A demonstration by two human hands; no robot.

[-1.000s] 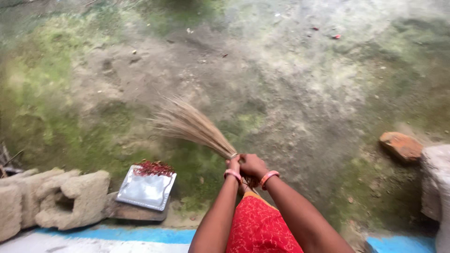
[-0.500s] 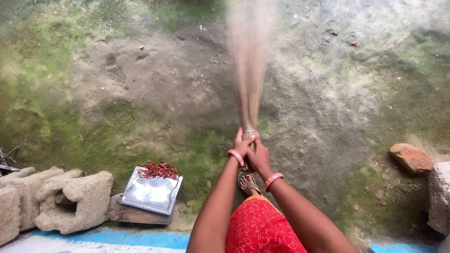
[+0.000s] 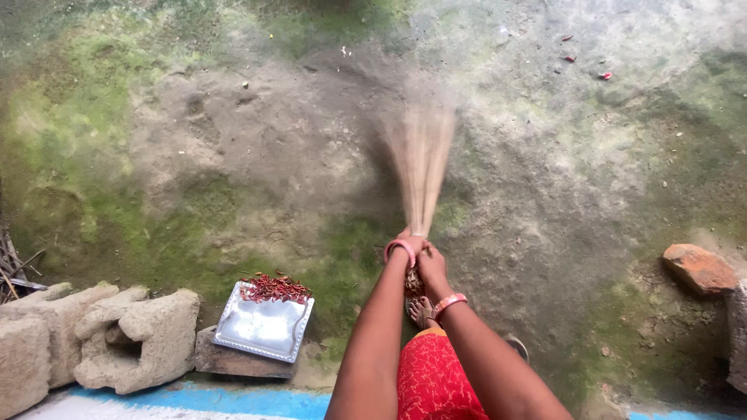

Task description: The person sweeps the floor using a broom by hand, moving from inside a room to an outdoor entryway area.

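Mossy dirt yard w/ a steel tray (image 3: 264, 330) of red chillies nearby. Both hands, left hand (image 3: 401, 250) & right hand (image 3: 430, 264), clamp tight round the broom (image 3: 420, 167) at its bound end; bristles fan forward, blurred. Looks light, springy; hold at the binding.

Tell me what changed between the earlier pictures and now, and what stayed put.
The broom swung from pointing up-left, bristles spread over the mossy ground, to pointing straight ahead, and is now blurred in motion. Both hands kept their grip at its base: left hand, right hand. The metal tray with red chillies, the clay blocks and the brick piece lie unmoved.
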